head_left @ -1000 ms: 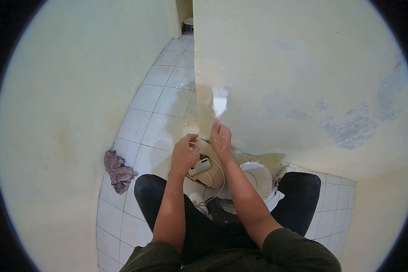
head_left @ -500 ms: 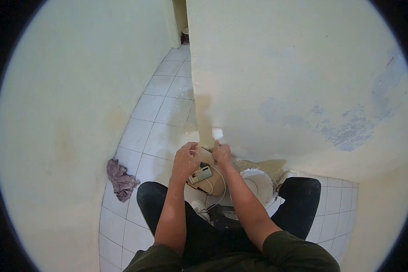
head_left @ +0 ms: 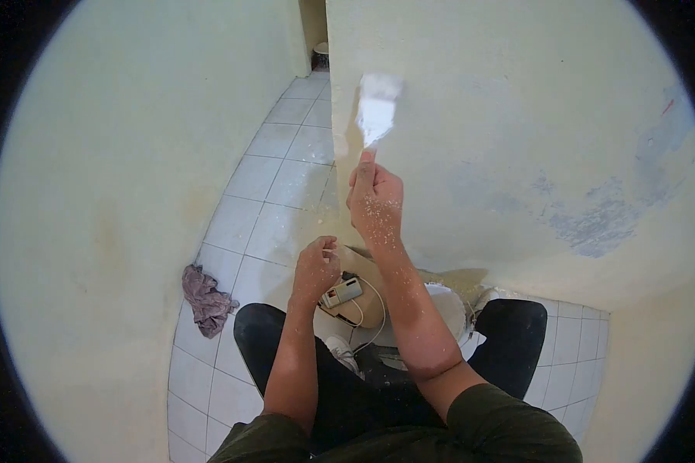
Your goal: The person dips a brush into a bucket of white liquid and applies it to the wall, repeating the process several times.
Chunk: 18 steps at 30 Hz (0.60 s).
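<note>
In the head view, my right hand [head_left: 377,197] grips the handle of a flat paintbrush [head_left: 376,116] coated in white. Its wide end points up against the wall [head_left: 471,100], close to the left edge; motion blurs the bristles. Lower and to the left, my left hand [head_left: 316,270] hangs over the floor with its fingers curled. A thin pale thing seems to show between those fingers, too small to name. Below that hand a small beige device [head_left: 342,293] with a white cable rests on a tan surface. Partly behind my right forearm stands a white bucket [head_left: 446,305].
A crumpled purplish rag [head_left: 207,301] lies on the white tiled floor [head_left: 270,224] by the left wall [head_left: 108,154]. Grey-blue patches [head_left: 594,220] mark the right wall. My knees flank the bucket and the device. Pale specks dot the tiles.
My right hand has moved up along the wall with the paintbrush, from near the wall's base to well above my left hand. My left hand has barely moved.
</note>
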{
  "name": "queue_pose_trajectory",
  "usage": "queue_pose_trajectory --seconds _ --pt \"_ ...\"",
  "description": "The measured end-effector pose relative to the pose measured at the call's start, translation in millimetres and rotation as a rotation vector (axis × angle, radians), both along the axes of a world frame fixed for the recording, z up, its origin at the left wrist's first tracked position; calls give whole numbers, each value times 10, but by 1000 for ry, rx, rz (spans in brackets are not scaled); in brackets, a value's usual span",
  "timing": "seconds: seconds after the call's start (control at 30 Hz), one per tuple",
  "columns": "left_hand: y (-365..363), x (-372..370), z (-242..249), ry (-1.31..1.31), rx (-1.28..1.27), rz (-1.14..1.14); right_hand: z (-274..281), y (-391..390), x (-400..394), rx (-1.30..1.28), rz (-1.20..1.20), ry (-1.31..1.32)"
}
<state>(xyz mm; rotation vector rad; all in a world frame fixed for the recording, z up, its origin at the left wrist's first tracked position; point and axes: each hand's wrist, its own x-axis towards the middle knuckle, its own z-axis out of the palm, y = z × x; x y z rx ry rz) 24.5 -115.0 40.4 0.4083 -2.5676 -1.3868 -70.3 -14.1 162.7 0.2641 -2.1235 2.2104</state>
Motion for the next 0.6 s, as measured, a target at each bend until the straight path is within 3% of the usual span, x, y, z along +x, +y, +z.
queue_pose_trajectory --seconds 0.1,0.4,0.5,0.6 --pt "3 -5 15 -11 -3 0 -541 -97 -143 320 -97 233" --pt "-30 -10 -43 16 21 4 -2381 -211 -74 661 14 -29" --pt "-49 -4 -32 16 24 22 -3167 -139 -55 850 -53 -80" --pt "-90 0 -48 36 6 29 -3358 -67 -132 888 123 -130"
